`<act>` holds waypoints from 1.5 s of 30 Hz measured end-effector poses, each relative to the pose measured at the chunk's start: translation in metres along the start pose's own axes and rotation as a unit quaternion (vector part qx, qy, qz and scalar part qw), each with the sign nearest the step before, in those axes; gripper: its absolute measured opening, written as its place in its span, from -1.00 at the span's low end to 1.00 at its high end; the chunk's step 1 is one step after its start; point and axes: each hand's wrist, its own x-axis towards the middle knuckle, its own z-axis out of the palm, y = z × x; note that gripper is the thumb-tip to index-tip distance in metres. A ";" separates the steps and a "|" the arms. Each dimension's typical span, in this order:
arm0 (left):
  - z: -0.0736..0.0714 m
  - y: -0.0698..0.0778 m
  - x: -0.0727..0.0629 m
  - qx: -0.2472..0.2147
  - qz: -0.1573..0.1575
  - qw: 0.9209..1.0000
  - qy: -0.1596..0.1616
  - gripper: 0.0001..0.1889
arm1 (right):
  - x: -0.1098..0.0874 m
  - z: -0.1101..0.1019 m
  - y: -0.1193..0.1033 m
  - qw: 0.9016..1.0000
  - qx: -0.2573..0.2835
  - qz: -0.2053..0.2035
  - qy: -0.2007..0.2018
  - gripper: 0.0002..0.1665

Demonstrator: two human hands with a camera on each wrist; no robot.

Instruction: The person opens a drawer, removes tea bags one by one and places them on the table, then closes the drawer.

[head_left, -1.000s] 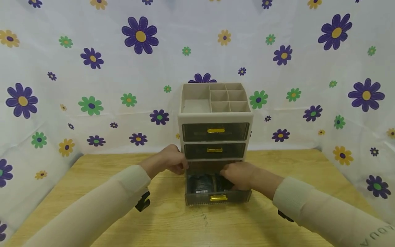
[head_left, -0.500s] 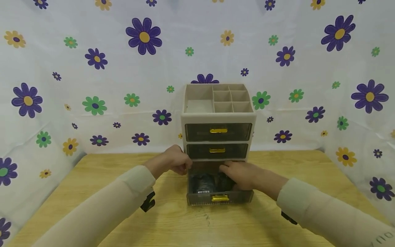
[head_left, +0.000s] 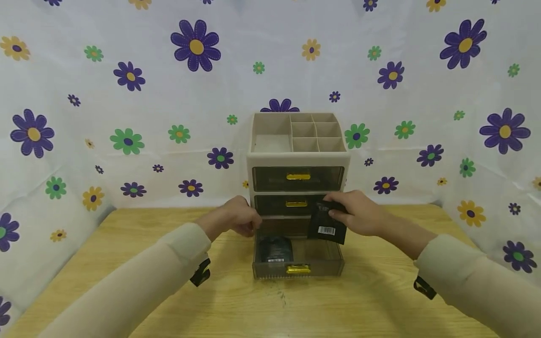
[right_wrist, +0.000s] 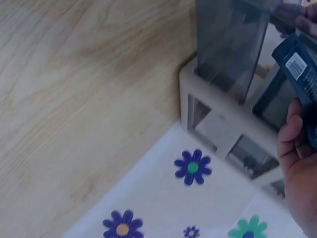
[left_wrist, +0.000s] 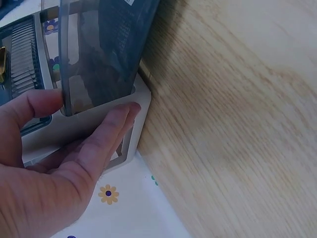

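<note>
My right hand (head_left: 364,215) pinches a flat black packet (head_left: 324,220) with a white barcode label by its upper edge, above the pulled-out bottom drawer (head_left: 270,270). In the right wrist view the packet (right_wrist: 302,74) appears beside the fingers. Another dark packet (head_left: 275,248), also labelled, lies in the drawer's left part. My left hand (head_left: 242,216) is at the left side of the beige drawer cabinet (head_left: 297,159). In the left wrist view, its thumb (left_wrist: 47,101) touches the drawer's edge, while its fairly straight fingers (left_wrist: 99,141) lie along the cabinet's side.
Two upper drawers with gold handles, the top one (head_left: 270,180) and the middle one (head_left: 270,205), are pushed in. Divided compartments (head_left: 303,129) form the cabinet's top. It stands on a wooden table (head_left: 228,300) before a flowered cloth (head_left: 148,112).
My right hand has come up out of the bottom drawer with a black packet and moved right. The drawer's right part is now visible. My left hand stays at the cabinet's side.
</note>
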 end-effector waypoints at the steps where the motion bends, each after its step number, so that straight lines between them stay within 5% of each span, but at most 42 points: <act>1: -0.001 0.000 0.000 -0.005 0.001 1.000 -0.003 -0.90 | -0.003 -0.005 0.003 1.000 0.004 0.009 0.007 -0.74; 11: -0.003 0.000 0.003 0.012 0.006 1.000 -0.010 -0.90 | -0.027 -0.037 0.036 0.997 -0.017 0.080 0.005 -0.91; 20: -0.002 -0.001 0.003 0.018 0.005 1.000 -0.006 -0.91 | -0.055 -0.032 0.086 0.973 0.015 0.167 -0.161 -0.80; 26: -0.001 0.000 0.003 0.007 0.005 1.000 -0.012 -0.87 | -0.071 -0.013 0.100 0.962 0.000 0.186 -0.201 -0.74; 35: -0.002 -0.001 0.003 0.002 0.001 1.000 -0.015 -0.90 | -0.070 -0.003 0.092 0.967 -0.177 0.114 -0.142 -0.70; 40: -0.002 -0.001 0.004 -0.002 0.002 1.000 -0.015 -0.92 | -0.077 0.000 0.076 0.974 -0.183 0.053 -0.119 -0.94; 45: -0.004 0.000 0.005 0.000 0.000 1.000 -0.017 -0.89 | -0.093 0.008 0.054 0.979 -0.134 0.033 -0.148 -0.78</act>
